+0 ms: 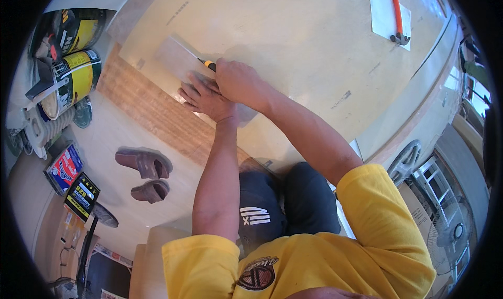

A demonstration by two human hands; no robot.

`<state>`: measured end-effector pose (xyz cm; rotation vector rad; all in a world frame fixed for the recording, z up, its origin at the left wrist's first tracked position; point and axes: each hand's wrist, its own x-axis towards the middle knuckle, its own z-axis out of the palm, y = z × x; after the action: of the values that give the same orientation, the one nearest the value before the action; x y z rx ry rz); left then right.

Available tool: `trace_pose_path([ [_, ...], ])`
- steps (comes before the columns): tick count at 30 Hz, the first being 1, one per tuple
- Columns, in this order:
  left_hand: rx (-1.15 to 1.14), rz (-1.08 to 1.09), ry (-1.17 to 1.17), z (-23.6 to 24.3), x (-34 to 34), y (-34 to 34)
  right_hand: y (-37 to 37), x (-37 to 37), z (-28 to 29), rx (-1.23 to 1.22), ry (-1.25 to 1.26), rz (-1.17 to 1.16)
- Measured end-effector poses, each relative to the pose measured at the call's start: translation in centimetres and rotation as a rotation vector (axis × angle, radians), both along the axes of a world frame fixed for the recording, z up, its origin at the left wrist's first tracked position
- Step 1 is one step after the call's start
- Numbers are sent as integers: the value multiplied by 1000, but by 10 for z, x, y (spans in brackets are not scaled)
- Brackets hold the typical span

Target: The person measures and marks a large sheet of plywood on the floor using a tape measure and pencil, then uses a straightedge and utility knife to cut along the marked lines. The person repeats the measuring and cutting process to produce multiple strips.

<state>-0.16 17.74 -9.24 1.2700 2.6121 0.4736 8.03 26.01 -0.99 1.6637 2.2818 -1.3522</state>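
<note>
We see both hands close together on the pale board (293,47), overlapping in this view; whether they touch each other we cannot tell. The right hand (238,81) is clamped around a black-and-yellow tool (210,65), whose thin metal end points toward ten o'clock. The left hand (208,101) lies palm down just beside it, at the right hand's eight o'clock, its fingers spread and gripping nothing that we can see.

We find the tool over the board, along the side of a greyish rectangular piece (175,53) that reaches from the hands toward ten o'clock. A brown wood-grained strip (157,115) runs along the board's left edge, passing the hands at their eight o'clock.

From the middle of our view, an orange-handled hammer (397,11) rests at two o'clock on a white sheet (380,11). Brown sandals (144,163) lie at nine o'clock, yellow-and-dark cans (81,84) sit at ten o'clock, and a fan (453,231) stands at four o'clock.
</note>
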Motion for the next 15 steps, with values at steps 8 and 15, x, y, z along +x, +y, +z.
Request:
trace_pose_path([
  [8, 36, -11, -12, -2, -1, -1, -64, 46, 1, -135, -93, -72],
  [15, -4, 14, 20, -6, 1, -1, -90, 69, 25, -195, -189, -101],
])
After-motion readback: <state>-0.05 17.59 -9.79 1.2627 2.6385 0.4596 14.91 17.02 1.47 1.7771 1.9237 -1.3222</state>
